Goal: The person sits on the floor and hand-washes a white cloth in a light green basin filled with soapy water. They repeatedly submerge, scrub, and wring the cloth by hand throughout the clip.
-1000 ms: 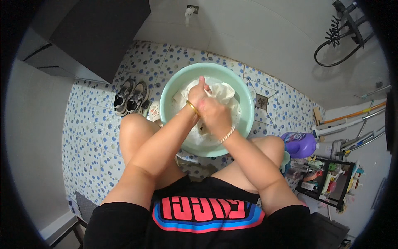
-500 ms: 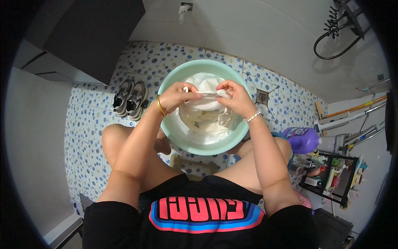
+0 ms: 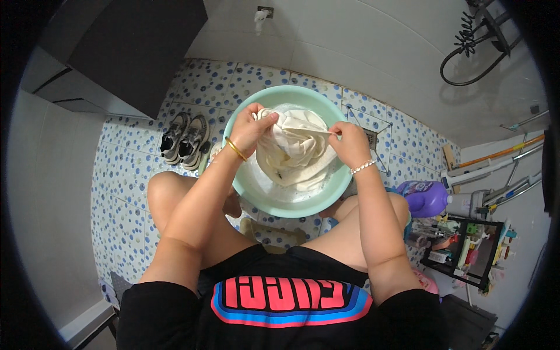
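A wet, cream-white garment point(image 3: 303, 154) lies bunched in a pale green plastic basin point(image 3: 274, 208), with a little sudsy water around it. My left hand point(image 3: 249, 129) is closed on a fold of the cloth at the basin's left side, thumb on top. At the right rim, my right hand point(image 3: 349, 143) pinches an edge of the same cloth and stretches it taut between the two hands. A small dark mark shows on the lower part of the fabric. Which garment it is cannot be made out.
A pair of sneakers point(image 3: 184, 142) stands left of the basin on the dotted tile floor point(image 3: 125, 192). To the right are a floor drain point(image 3: 371, 137), a purple jug point(image 3: 424, 197) and a black rack point(image 3: 466, 251) of bottles. A tap point(image 3: 261, 20) juts from the wall.
My hands have moved apart: the left up and slightly left, the right rightward and down to the rim. The cloth edge between them is now pulled out, with more fabric lifted.
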Tool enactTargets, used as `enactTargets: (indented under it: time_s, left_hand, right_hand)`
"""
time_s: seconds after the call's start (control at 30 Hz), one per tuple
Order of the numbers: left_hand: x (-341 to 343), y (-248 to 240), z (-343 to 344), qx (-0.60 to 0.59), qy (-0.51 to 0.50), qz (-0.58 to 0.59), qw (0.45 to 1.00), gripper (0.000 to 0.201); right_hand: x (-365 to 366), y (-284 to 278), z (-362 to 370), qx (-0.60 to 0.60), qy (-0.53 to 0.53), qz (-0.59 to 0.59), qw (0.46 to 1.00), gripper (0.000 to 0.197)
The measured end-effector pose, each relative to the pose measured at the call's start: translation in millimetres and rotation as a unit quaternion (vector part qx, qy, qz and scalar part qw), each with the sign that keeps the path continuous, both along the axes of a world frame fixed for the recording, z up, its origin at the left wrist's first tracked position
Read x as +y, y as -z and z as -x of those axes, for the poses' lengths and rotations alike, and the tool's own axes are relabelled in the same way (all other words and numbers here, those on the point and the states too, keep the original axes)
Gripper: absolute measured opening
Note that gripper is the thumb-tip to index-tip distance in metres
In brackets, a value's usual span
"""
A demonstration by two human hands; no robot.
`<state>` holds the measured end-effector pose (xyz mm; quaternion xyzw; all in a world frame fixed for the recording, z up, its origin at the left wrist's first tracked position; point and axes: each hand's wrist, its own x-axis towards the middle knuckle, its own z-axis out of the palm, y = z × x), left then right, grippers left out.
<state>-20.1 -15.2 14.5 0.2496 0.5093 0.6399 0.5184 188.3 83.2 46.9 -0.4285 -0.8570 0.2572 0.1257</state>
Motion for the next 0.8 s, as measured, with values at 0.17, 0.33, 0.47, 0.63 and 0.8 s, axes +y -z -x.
enactTargets:
  time_s: [0.17, 0.33, 0.47, 0.63, 0.8]
  left_hand:
    - [0, -22, -11, 0.030, 0.024, 0.012, 0.999, 0.014]
    - [-2, -28, -14, 0.322, 0.193, -0.007, 0.927, 0.017]
    - [1, -14, -19, 0.144, 0.193, -0.103, 0.965, 0.018]
    - [-6, -25, -11, -0.087, 0.221, -0.059, 0.970, 0.020]
    - [-6, -32, -11, -0.165, 0.131, -0.039, 0.977, 0.030]
  right_hand:
    - [12, -10, -6, 0.133, 0.015, 0.208, 0.969, 0.017]
    - [8, -20, -6, 0.381, 0.032, 0.500, 0.778, 0.023]
    - [6, -28, -5, 0.390, 0.019, 0.552, 0.737, 0.021]
    - [18, -21, -10, 0.222, -0.084, 0.459, 0.856, 0.021]
    - [26, 8, -4, 0.187, -0.041, 0.380, 0.905, 0.017]
